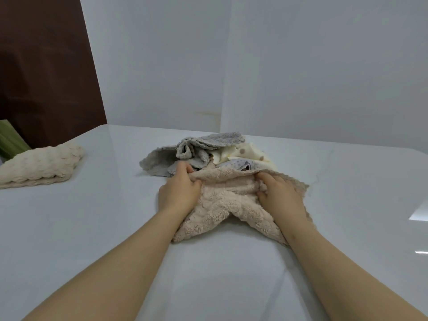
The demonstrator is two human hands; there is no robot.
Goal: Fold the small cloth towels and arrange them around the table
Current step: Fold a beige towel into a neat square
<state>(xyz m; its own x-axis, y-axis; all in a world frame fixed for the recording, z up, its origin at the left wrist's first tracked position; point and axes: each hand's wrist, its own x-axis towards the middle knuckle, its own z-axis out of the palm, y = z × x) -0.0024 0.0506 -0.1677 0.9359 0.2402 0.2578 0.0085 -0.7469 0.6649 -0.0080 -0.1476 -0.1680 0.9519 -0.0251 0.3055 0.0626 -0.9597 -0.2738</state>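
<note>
In the head view, a pale pink fluffy fleece towel (pixel 222 205) is seen bunched on the glossy white worktop (pixel 92 228), near the middle and close to the person; its upper edge is gripped by both hands; the left hand (pixel 178 191) is set on the towel's left side, its fingers (pixel 185 169) curled over the edge and clamped on the fleece; the right hand (pixel 280 193) is set on the right side, its fingers (pixel 264 181) likewise curled into the pile and closed on it. Just behind, touching the pink towel, a heap of loose cloths is found: a crumpled grey towel (pixel 162 158), a cream cloth with brown dots (pixel 245 154) and a pale grey dotted cloth (pixel 234 164); well apart, at the left edge, a folded cream bubble-textured towel (pixel 39 165) is laid.
</note>
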